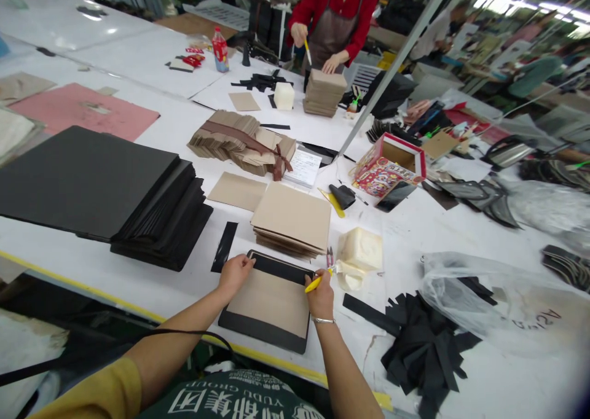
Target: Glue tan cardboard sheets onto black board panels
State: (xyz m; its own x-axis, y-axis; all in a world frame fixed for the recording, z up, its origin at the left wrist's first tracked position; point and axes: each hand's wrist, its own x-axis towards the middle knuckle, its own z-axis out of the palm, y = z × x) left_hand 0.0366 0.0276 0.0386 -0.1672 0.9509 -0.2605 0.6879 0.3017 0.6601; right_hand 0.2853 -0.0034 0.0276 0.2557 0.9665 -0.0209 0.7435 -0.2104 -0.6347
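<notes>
In front of me lies a black sheet (258, 340) with a beige board (275, 299) on it. A black strip (281, 267) runs along the board's far edge. My left hand (236, 278) is closed at the far left corner, pinching the strip's end there. At the far right corner, my right hand (321, 293) is closed around a yellow-handled brush (313, 284), whose head is hard to make out. Its thumb and fingertips are beside the strip's right end; whether they also grip it, I cannot tell. A stack of beige boards (291, 217) stands just beyond.
Black sheets (87, 179) are stacked at left. A cream block (362, 249), loose black strips (424, 345) and a plastic bag (498, 296) lie at right. Further back are a red box (382, 176), a slanted metal pole (391, 72) and a co-worker (338, 19) holding a brush.
</notes>
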